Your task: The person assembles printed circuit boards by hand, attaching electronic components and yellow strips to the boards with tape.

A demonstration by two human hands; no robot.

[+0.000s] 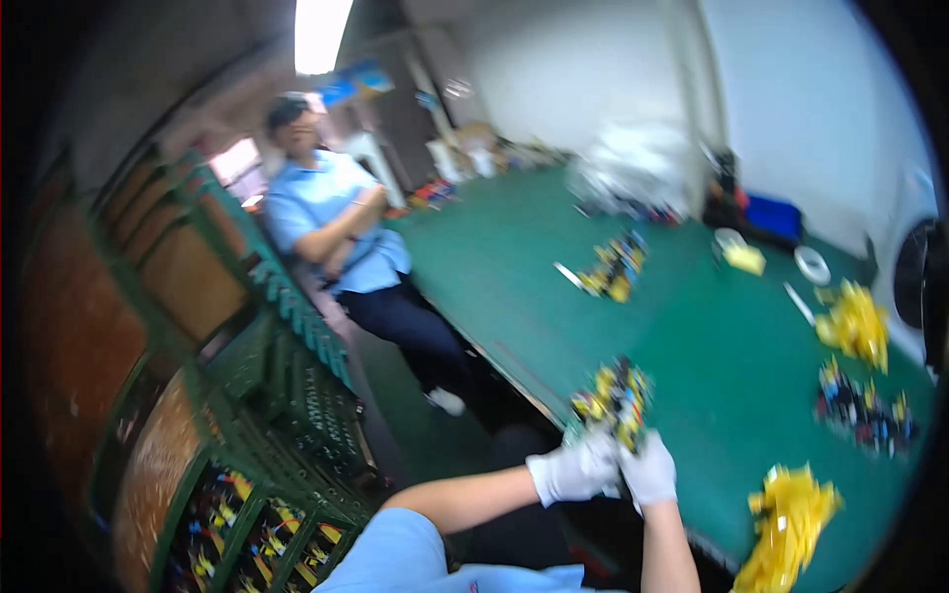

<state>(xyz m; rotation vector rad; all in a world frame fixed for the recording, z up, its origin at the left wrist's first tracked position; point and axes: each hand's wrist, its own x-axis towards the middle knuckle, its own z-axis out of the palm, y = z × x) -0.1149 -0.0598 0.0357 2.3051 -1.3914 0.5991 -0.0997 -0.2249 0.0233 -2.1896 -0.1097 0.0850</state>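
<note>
My left hand [581,466] and my right hand [649,470], both in white gloves, are close together at the near edge of the green table. Between and just beyond their fingers is a bundle of small yellow, black and red parts [618,400]. Motion blur hides exactly what the parts are. Both hands look closed on the near end of this bundle, and the fingertips are partly hidden by it. A similar cluster of parts [615,267] lies farther up the table, with a white strip beside it.
Yellow strips [791,519] lie at the near right, with more yellow strips [855,326] beyond. Dark mixed parts [865,410] sit between them. A roll of tape [813,265] and a blue box [774,217] are farther back. Green crates [257,534] stand left; a person [336,217] sits beyond.
</note>
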